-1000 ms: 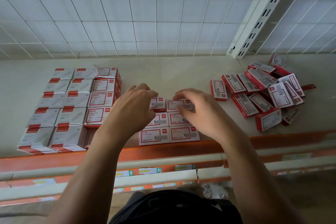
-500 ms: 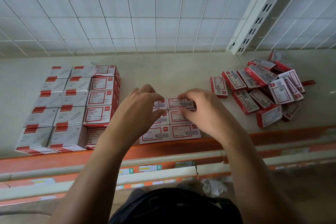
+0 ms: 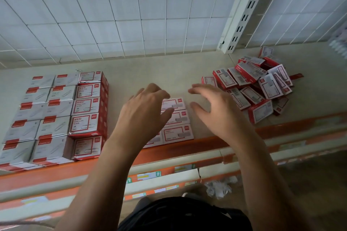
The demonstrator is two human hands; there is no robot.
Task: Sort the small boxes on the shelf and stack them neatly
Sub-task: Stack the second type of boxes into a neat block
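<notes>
Small red-and-white staple boxes [image 3: 176,118] lie in a neat flat block at the middle of the shelf [image 3: 169,69], near its front edge. My left hand [image 3: 144,112] hovers over the block's left half with fingers loosely spread, its thumb over the boxes. My right hand [image 3: 214,107] is lifted to the right of the block, fingers spread and holding nothing. A loose heap of the same boxes [image 3: 259,88] lies at the right.
Taller paper-clip boxes [image 3: 54,116] stand stacked in rows at the left. An orange front rail [image 3: 291,127] edges the shelf. A white wire grid [image 3: 150,15] and a slotted upright [image 3: 244,9] close the back. Bare shelf lies behind the block.
Both hands have let go of the far boxes in the block. My right hand has moved off to the right with fingers spread; my left hand has opened.
</notes>
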